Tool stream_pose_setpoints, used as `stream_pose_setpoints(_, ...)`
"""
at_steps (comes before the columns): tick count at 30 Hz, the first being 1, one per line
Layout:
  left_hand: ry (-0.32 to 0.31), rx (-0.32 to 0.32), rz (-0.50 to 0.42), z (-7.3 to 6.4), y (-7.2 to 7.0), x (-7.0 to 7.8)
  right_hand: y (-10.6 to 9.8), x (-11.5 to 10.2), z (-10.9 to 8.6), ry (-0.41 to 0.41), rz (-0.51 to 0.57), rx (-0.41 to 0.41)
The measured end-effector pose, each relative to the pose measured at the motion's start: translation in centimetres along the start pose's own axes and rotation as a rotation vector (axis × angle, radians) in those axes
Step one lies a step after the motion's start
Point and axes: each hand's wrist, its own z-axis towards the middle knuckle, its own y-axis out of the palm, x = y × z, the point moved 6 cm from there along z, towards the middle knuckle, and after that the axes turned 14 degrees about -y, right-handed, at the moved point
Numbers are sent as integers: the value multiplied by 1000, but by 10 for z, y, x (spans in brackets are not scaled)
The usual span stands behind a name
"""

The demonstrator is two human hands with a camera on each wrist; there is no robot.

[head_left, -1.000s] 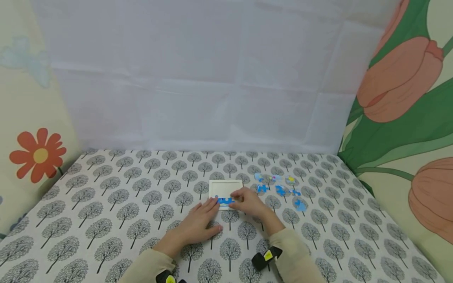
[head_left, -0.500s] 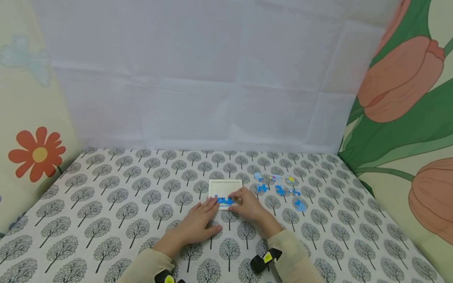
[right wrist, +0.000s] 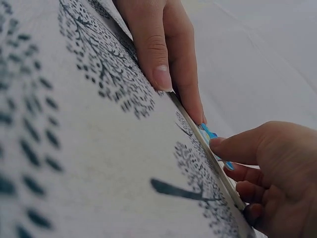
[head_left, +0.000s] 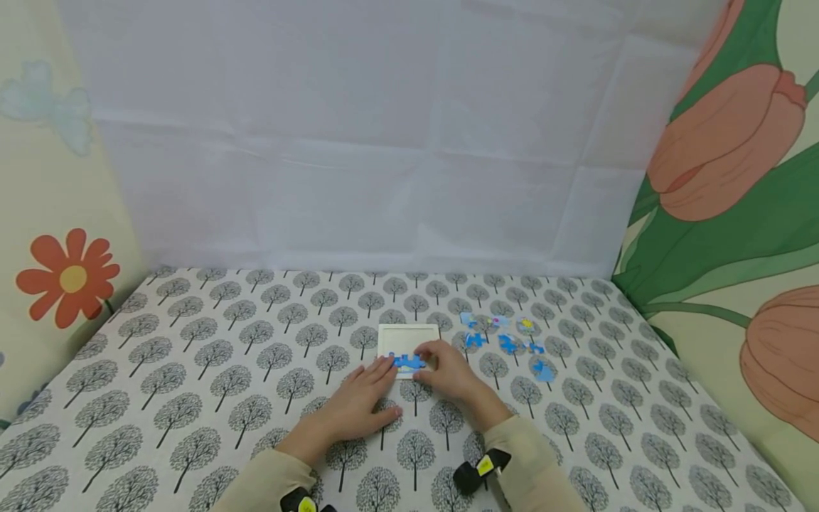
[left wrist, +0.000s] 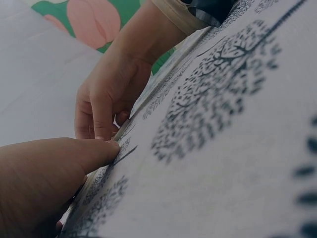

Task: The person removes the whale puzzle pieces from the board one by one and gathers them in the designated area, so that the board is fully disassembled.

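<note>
A small white puzzle tray (head_left: 409, 333) lies on the table, with blue jigsaw pieces (head_left: 407, 363) joined in a row along its near side. My left hand (head_left: 358, 407) lies with fingers extended over the tray's left near corner, thumb spread onto the cloth. At the right end of the row, my right hand (head_left: 453, 371) pinches a blue puzzle piece (right wrist: 229, 165) between thumb and curled fingers, low inside the tray. That piece is mostly hidden by the fingers in the head view. Seen from the right wrist, the left hand (right wrist: 163, 47) touches the tray's edge.
Several loose jigsaw pieces (head_left: 507, 344) are spread to the right of the tray, one with a yellow shape (head_left: 526, 324). A light blue piece (head_left: 542, 371) lies nearest the right forearm. The tree-print cloth (head_left: 256, 370) covers the table up to a white backdrop (head_left: 345, 142).
My right hand has shifted slightly left along the tray's near side, and the blue row there now shows a more continuous upper edge. The left hand has stayed in place.
</note>
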Motion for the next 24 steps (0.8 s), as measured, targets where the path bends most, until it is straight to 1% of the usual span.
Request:
stream_pose_setpoints(4,-4,-4,1,1,1,0,1,1,0,32,18,7)
stream_pose_setpoints(13,7,0,4,1,2,-1,2,5,2,49,25,3)
stream_pose_setpoints(19,11,-4,7,0,0,1,-1,1,2,49,39,14)
stream_pose_setpoints(24,9,-3,8,-1,-1,2,-2,2,0,95,43,19)
